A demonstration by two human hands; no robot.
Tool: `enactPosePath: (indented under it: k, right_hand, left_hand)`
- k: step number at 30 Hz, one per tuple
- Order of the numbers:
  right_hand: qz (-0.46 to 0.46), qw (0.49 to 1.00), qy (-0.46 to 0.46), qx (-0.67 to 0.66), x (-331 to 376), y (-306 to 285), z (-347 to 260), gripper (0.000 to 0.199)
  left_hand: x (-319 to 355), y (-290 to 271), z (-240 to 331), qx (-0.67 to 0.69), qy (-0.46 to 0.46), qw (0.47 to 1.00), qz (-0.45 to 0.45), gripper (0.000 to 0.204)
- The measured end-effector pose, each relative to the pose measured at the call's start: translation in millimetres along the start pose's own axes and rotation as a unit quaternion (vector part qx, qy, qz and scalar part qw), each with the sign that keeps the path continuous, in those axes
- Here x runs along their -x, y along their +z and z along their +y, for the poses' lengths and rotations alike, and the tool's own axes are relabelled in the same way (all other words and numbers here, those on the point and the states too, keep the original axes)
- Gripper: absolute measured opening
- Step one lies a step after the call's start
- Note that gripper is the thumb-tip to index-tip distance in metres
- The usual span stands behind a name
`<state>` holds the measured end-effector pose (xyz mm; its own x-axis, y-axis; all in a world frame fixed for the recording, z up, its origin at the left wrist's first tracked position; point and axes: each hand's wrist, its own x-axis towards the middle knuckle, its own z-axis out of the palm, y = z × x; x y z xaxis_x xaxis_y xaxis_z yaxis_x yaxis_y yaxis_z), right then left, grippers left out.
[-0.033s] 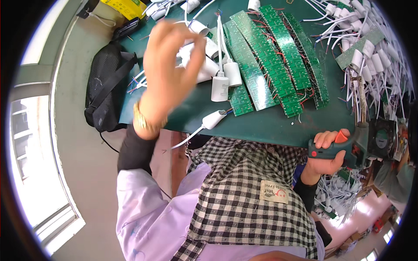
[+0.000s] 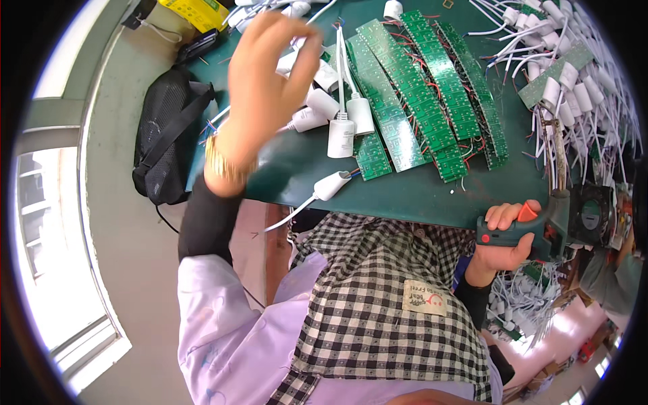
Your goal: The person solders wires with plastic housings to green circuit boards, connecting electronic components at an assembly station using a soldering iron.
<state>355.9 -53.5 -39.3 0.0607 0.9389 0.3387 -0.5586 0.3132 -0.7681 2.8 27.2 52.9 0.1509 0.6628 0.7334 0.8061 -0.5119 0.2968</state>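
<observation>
Tool [image 2: 556, 219] is held in the right hand [image 2: 503, 233], just off the near edge of the bench [image 2: 405, 192]. Its dark green grip is wrapped closely by the fingers [image 2: 503, 216]; the red trigger [image 2: 528, 212] is set beside the forefinger, and whether it is pressed cannot be told. The left hand [image 2: 263, 91] is raised over the bench and slightly blurred. Its fingers are curled, with thumb and forefinger brought near each other; whether a wire is pinched between them cannot be told.

White shells [image 2: 322, 102] with cables are seen under and just right of the left fingers. Two more shells [image 2: 341, 138] are laid side by side further right. A single shell [image 2: 331, 185] is placed nearer the body than the left fingers, its cable hung over the bench edge. Green boards [image 2: 388, 101] are spread in long strips between the two hands, with red wires [image 2: 435, 88] visible among them. A heap [image 2: 577, 94] of cabled shells is piled beyond the right fingers. A black bag [image 2: 165, 135] is noted left of the left fingers.
</observation>
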Motion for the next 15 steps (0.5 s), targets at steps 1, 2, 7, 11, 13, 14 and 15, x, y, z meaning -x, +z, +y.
enactPosePath:
  k: [1,2,7,11,13,14,15]
  right_hand:
    - [-0.004,1.0,-0.005,-0.007,0,0,0,0.053]
    - [-0.003,1.0,-0.008,-0.009,2,0,0,0.053]
    - [0.0,0.999,-0.037,-0.023,7,-1,3,0.052]
    - [-0.001,0.998,-0.05,-0.032,9,0,3,0.052]
    - [0.003,0.997,-0.059,-0.042,7,0,3,0.052]
    - [0.008,0.997,-0.051,-0.049,7,0,2,0.053]
    - [0.021,0.997,-0.048,-0.05,9,-1,-1,0.053]
  left_hand:
    - [-14,8,-14,0.006,-0.026,0.998,-0.064,0.011]
    - [-20,20,-35,0.018,-0.05,0.989,-0.139,0.017]
    - [-40,48,-61,-0.146,-0.14,0.842,-0.5,0.028]
    - [-44,20,-62,0.055,-0.194,0.818,-0.538,0.036]
    - [-43,5,-64,0.107,-0.185,0.828,-0.518,0.041]
    - [-44,-2,-65,0.116,-0.165,0.833,-0.516,0.037]
    - [-47,-5,-64,0.109,-0.143,0.835,-0.52,0.03]
